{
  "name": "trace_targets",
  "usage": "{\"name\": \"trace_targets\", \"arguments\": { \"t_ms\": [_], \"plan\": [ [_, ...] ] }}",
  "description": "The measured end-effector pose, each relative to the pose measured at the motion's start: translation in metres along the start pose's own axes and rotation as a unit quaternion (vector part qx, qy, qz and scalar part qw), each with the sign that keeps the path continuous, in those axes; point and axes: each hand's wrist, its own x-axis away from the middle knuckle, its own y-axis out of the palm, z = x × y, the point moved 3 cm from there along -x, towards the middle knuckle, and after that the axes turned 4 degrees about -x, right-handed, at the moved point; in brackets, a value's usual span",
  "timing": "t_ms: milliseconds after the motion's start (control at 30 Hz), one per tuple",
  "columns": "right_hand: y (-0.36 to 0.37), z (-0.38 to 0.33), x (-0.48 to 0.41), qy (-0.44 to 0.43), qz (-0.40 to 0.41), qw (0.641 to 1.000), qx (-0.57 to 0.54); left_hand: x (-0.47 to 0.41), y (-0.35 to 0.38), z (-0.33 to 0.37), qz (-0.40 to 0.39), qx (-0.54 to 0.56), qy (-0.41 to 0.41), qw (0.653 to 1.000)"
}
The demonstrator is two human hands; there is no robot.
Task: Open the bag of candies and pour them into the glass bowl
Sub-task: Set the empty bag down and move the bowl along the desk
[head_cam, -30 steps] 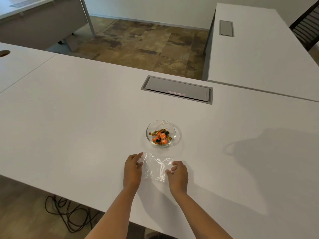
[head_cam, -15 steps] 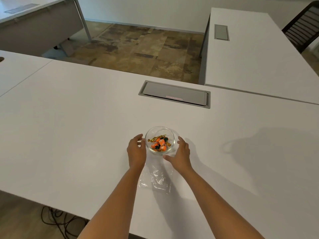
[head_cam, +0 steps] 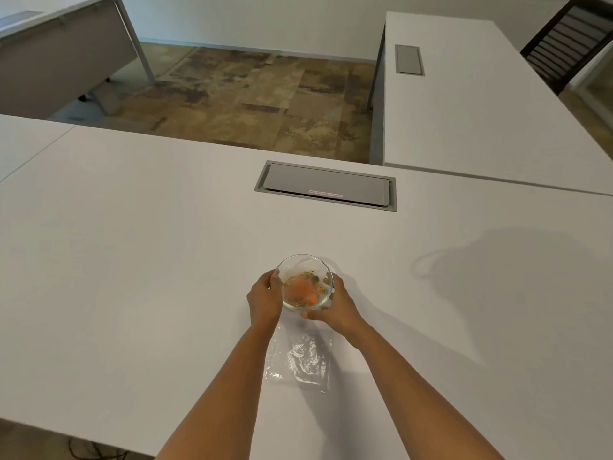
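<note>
At the far left, a grey-fronted desk on slanted metal legs (head_cam: 66,61) stands across a patch of mottled brown floor tiles (head_cam: 252,101). The broad white table top (head_cam: 132,260) fills most of the view, and under its near edge at the lower left a tangle of dark cables (head_cam: 93,454) lies on the floor.

Moving toward the middle, the person's bare left hand (head_cam: 263,298) is curled against the left wall of the small round clear glass bowl (head_cam: 326,277), fingers wrapped on its side. The bowl appears tilted toward the camera, and the orange, gold and dark wrapped candies (head_cam: 302,288) sit blurred inside it; whether it is lifted clear of the table cannot be told. The bare right hand (head_cam: 335,308) cups the bowl's right and near side, thumb along the lower rim. Both hands close on the glass, one on each side.

Just nearer than the bowl, between the two forearms, the crumpled transparent plastic bag (head_cam: 303,360) lies flat and empty on the table, apart from either hand.

Beyond the bowl, a grey rectangular cable hatch (head_cam: 326,185) is set flush into the table. To the right, a second white table (head_cam: 481,94) with its own small grey hatch (head_cam: 409,59) adjoins, and a dark slatted chair back (head_cam: 564,41) shows in the upper right corner.
</note>
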Motion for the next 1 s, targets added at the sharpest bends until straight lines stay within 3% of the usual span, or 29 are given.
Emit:
{"name": "trace_targets", "arguments": {
  "t_ms": [367, 667, 1000],
  "plan": [
    [-0.038, -0.005, 0.001, -0.015, 0.028, 0.995, -0.095, 0.004, 0.017, 0.049, -0.014, -0.006, 0.063, 0.998],
    [-0.141, -0.01, 0.004, -0.026, 0.091, 0.99, -0.1, 0.026, 0.09, 0.12, -0.09, 0.027, 0.116, 0.989],
    [-0.268, 0.022, 0.013, 0.002, 0.124, 0.99, -0.068, 0.058, 0.203, 0.157, -0.168, 0.048, 0.098, 0.98]
  ]
}}
